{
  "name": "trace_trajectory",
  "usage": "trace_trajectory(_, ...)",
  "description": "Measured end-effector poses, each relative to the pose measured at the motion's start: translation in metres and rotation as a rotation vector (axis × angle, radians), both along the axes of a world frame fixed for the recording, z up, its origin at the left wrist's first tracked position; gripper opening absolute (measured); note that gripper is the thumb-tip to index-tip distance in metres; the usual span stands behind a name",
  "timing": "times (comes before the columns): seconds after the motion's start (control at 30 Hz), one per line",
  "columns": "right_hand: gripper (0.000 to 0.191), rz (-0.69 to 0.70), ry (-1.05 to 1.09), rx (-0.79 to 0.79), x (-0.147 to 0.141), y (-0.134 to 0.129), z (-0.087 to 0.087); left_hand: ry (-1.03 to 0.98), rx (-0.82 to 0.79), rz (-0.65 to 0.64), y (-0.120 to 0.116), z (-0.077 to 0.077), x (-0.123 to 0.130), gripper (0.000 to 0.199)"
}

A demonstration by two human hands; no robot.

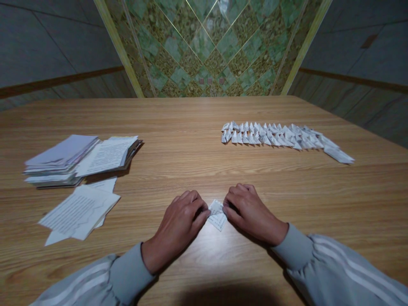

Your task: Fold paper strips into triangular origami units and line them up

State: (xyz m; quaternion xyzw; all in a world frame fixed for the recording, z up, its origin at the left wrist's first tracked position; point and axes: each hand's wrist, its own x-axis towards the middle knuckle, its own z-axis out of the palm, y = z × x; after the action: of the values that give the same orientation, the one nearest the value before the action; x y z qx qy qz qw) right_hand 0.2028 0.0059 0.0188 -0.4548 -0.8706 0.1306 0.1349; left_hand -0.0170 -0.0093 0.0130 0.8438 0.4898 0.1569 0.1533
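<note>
A small folded paper (218, 220) with printed lines lies on the wooden table between my hands, roughly diamond-shaped. My left hand (181, 221) pinches its left corner between thumb and fingers. At the opposite corner, my right hand (251, 212) pinches it the same way, with the other fingers curled in. A crease or folded edge runs across the paper's middle between the two pinches. Parts of both corners are hidden under the fingertips.
Two rows of folded paper pieces (274, 137) stand at the back right. At the left are a stack of papers (60, 159), a second pile of printed sheets (106, 155) and several loose sheets (79, 210). A green tiled wall (204, 46) rises behind the table (172, 114).
</note>
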Motion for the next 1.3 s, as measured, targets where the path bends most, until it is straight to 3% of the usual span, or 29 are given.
trace_trajectory(0.43, 0.019, -0.052, -0.087, 0.061, -0.003, -0.002, 0.001, 0.134, 0.164, 0.019, 0.004, -0.004, -0.005, 0.013)
trace_trajectory(0.67, 0.015, -0.043, -0.069, 0.045, -0.002, -0.001, 0.0, 0.1, 0.452, -0.345, -0.008, -0.003, -0.007, 0.031)
trace_trajectory(0.93, 0.014, -0.053, -0.088, 0.043, -0.004, -0.001, 0.002, 0.128, 0.443, -0.354, -0.004, -0.007, -0.01, 0.039)
trace_trajectory(1.17, 0.015, -0.045, -0.064, 0.023, -0.003, -0.002, 0.0, 0.019, 0.468, -0.307, -0.005, -0.011, -0.016, 0.034)
trace_trajectory(1.3, 0.019, -0.035, -0.05, 0.023, -0.003, -0.002, 0.002, 0.053, 0.498, -0.385, -0.007, -0.006, -0.016, 0.036)
